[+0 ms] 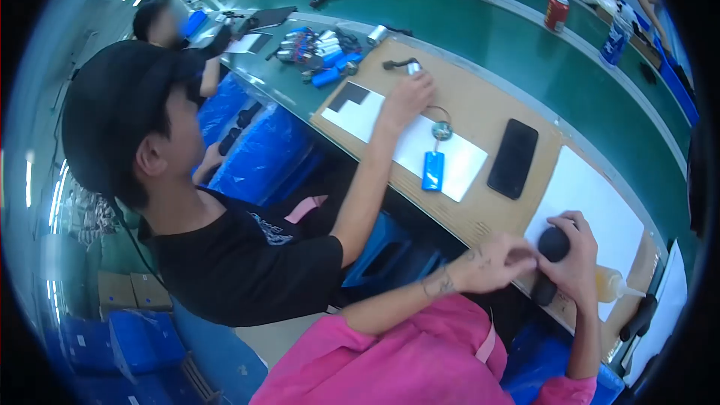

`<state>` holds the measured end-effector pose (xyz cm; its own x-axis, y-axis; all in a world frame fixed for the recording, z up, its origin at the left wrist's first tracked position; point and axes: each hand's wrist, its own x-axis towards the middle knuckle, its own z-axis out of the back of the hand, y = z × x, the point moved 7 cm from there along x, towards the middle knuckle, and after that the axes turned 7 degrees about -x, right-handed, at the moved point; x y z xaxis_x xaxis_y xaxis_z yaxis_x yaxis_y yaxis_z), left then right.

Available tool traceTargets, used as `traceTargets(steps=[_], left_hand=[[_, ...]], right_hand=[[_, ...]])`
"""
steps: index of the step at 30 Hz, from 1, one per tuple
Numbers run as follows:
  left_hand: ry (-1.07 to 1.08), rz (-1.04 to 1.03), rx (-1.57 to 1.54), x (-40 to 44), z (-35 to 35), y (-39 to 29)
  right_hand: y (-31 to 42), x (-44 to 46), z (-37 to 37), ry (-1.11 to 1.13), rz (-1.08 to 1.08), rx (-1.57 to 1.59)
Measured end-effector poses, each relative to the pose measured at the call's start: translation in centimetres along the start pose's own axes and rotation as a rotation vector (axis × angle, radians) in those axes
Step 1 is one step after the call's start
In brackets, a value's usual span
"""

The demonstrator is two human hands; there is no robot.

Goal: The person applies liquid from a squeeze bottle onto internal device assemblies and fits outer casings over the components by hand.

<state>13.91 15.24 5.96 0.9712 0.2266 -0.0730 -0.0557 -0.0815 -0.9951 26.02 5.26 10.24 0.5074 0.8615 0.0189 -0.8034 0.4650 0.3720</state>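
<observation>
On the green bench's brown board side, right hand (582, 261)'s curled round a matte black ball-headed gadget (554, 244), likely unfinished, left hand (491, 264) bunched, can't tell if pinching anything.

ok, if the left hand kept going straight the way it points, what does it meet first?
Probably the black part in the right hand. The left hand looks very close to it; depth is unclear from this one view.
</observation>
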Motion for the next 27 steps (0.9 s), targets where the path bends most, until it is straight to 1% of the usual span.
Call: traceTargets(steps=[1, 3, 4, 6, 7, 8, 10, 11, 12, 14, 16, 18, 19, 20, 22, 24, 25, 26, 27], left_hand=[[0.030, 0.105, -0.072, -1.3, -0.5, 0.3], [0.131, 0.166, -0.223, -2.9, -3.1, 2.1], [0.130, 0.160, -0.221, -2.8, -4.1, 2.8], [0.197, 0.011, -0.423, -2.5, -6.5, 2.5], [0.199, 0.016, -0.420, -2.3, -7.0, 2.7], [0.276, 0.124, -0.591, -2.4, -8.3, 2.6], [0.417, 0.345, -0.934, -3.2, -10.8, 1.9], [0.402, 0.353, -0.935, -3.4, -11.2, 1.7], [0.360, 0.409, -0.864, -3.8, -11.4, 1.9], [0.273, 0.512, -0.725, -4.6, -11.7, 2.9], [0.208, 0.496, -0.721, -4.7, -13.0, 4.4], [0.124, 0.443, -0.685, -4.1, -13.7, 6.2], [0.121, 0.445, -0.690, -4.1, -13.5, 5.9], [0.161, 0.463, -0.692, -3.7, -13.3, 5.8], [0.263, 0.499, -0.695, -2.4, -12.4, 4.8], [0.256, 0.443, -0.703, -2.3, -10.8, 3.4], [0.279, 0.451, -0.634, -2.1, -9.8, 2.7], [0.315, 0.455, -0.564, -1.9, -8.7, 2.6], [0.304, 0.410, -0.581, -1.5, -8.2, 3.6]], right_hand=[[0.6, -0.3, 0.8, -0.071, 0.030, 0.109], [1.3, -1.4, 2.3, -0.190, 0.078, 0.328], [1.5, -1.7, 2.7, -0.193, 0.083, 0.326], [3.2, -3.0, 3.9, -0.191, 0.215, 0.487], [3.8, -3.5, 4.0, -0.189, 0.282, 0.575], [3.8, -3.9, 3.7, -0.187, 0.279, 0.583], [2.8, -4.3, 2.6, -0.175, 0.187, 0.950], [2.4, -4.5, 1.9, -0.162, 0.138, 1.136], [2.1, -4.9, 1.5, -0.154, 0.139, 1.150], [0.6, -5.3, 0.4, -0.084, 0.052, 1.142], [0.1, -5.4, -0.3, -0.034, 0.005, 1.138], [-0.6, -4.9, -0.2, -0.103, -0.057, 1.147], [-1.0, -4.8, -0.2, -0.131, -0.094, 1.149], [-1.5, -4.7, -0.4, -0.135, -0.100, 1.149], [-2.0, -3.6, -0.6, -0.109, 0.024, 1.069], [-2.3, -3.4, -0.7, -0.070, 0.107, 0.982], [-1.9, -3.2, -0.7, -0.043, 0.126, 0.940], [-1.6, -3.0, -1.3, 0.086, 0.030, 1.006], [-1.2, -2.6, -0.6, 0.125, -0.006, 0.892]])
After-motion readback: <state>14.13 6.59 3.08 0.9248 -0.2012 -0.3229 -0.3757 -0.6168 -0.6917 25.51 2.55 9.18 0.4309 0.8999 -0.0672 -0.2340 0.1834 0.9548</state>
